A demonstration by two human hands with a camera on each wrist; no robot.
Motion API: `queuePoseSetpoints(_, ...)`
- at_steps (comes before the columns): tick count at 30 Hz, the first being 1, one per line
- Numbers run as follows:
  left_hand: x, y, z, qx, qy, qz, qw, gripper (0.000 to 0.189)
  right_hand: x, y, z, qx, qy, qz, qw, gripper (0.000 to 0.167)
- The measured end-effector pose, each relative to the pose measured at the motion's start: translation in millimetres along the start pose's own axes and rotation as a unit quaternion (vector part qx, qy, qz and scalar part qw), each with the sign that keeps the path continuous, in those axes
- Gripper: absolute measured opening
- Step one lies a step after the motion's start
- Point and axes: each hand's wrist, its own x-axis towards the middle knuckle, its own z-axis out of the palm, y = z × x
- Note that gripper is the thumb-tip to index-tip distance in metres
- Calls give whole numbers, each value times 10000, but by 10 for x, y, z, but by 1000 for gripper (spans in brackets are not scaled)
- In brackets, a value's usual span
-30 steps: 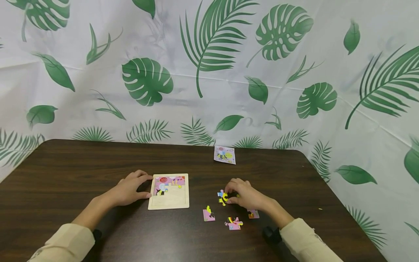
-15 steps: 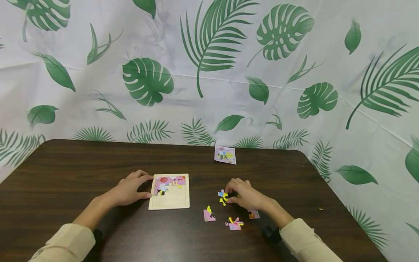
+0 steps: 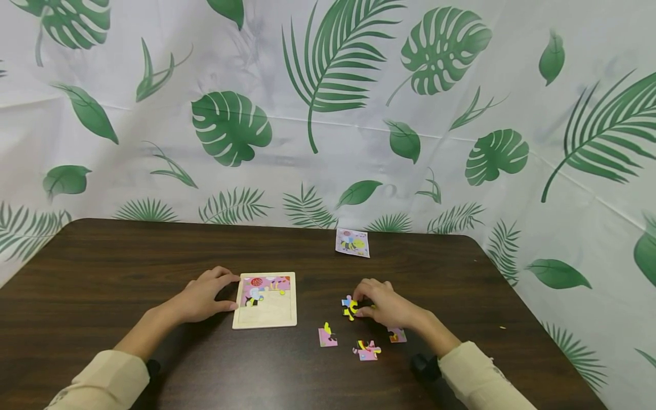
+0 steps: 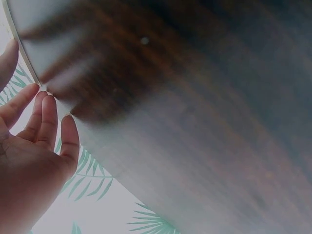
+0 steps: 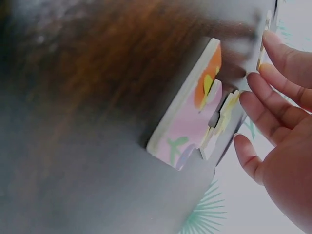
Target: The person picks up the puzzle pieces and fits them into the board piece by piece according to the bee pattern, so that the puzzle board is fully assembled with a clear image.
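On the table lies a light wooden puzzle tray [image 3: 271,316], its upper part filled with pink picture pieces and its lower right bare wood. My left hand [image 3: 205,296] rests at the tray's left edge, thumb and forefinger touching the rim. Further right, my right hand [image 3: 384,304] pinches a yellow, black and blue puzzle piece [image 3: 351,307] between thumb and fingers, low over the table. Beneath that palm, a pink and orange piece [image 5: 192,109] and a yellow-edged piece [image 5: 224,117] show in the right wrist view.
Nearer me lie a pink piece with a yellow tip [image 3: 327,336] and a pink piece with a red and yellow arc [image 3: 367,351]. A small bee picture card [image 3: 352,243] lies at the table's back edge, before a leaf-printed cloth [image 3: 318,171].
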Motion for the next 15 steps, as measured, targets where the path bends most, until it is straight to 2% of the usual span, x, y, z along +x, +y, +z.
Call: queuePoseSetpoints(15,4,-17,13,29,12,16,10000,55,48,-21,-48,46,57,-14,10000,16)
